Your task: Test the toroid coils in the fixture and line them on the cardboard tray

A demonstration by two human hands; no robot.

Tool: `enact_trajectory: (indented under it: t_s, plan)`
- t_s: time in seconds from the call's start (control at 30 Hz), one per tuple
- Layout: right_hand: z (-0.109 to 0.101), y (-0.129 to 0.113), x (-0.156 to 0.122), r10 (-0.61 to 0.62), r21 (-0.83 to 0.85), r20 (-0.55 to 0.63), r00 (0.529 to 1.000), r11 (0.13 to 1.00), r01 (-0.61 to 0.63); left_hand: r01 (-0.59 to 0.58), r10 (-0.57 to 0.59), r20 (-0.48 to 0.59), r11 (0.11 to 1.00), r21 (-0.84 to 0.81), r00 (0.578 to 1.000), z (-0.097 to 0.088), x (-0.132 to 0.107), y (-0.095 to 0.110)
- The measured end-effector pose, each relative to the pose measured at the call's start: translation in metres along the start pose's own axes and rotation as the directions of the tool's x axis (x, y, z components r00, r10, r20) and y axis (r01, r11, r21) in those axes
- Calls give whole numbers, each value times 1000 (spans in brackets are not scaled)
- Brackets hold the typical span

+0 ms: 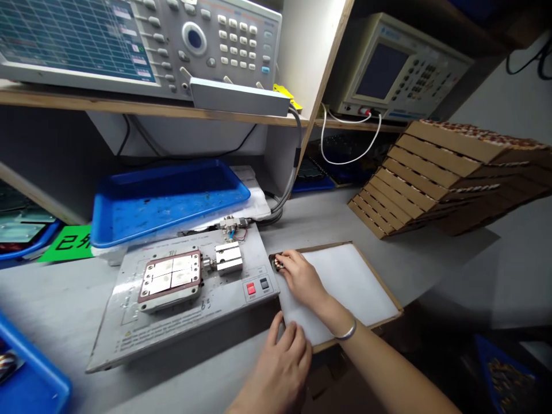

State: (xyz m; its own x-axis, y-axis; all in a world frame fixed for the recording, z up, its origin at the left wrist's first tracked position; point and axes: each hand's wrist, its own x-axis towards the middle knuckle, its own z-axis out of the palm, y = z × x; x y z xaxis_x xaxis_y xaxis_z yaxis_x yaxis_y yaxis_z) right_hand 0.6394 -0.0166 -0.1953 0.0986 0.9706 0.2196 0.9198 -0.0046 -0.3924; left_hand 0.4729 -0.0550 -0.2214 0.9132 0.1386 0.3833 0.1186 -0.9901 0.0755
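Note:
A shallow cardboard tray [376, 276] lined with a white sheet [345, 276] lies on the bench in front of me. At its far left corner my right hand [302, 279] pinches a small dark part with coppery ends [278, 263], probably a wound coil; the fingertips partly hide it. My left hand [284, 362] curls its fingers over the tray's near left corner, gripping the edge, with the thumb out of sight. Just left of both hands stands a test fixture [233, 299] with a metal plate [172, 273], a small cylinder block [228, 257], and red and black switches.
Behind the fixture sits a blue tray [172, 192]; another blue tray [30, 368] is at the lower left. Stacked cardboard trays [414, 178] rise at the back right. Instruments [241, 46] occupy the shelf above, with grey cables [291, 178] hanging down to the fixture.

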Motion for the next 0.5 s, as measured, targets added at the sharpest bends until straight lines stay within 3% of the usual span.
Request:
enact_trajectory:
  t_s: [0.13,0.27,0.37,0.43,0.5]
  plan:
    - [1,2,3,-23,7,31,999,1000,23,7,-7,-34,1000,13,999,0,-1,0]
    - [3,5,2,-41,-16,33,999,999,41,5,5,-151,997,71,989,8,-1,4]
    - [-5,6,3,-24,-112,125,992,993,38,39,-15,-248,995,94,969,21,-1,8]
    - [-18,-3,8,-38,-206,129,991,976,64,57,-24,-299,993,101,954,31,0,8]
    - [-32,-27,20,-109,-272,42,993,955,117,69,-27,-328,991,114,944,39,1,6]
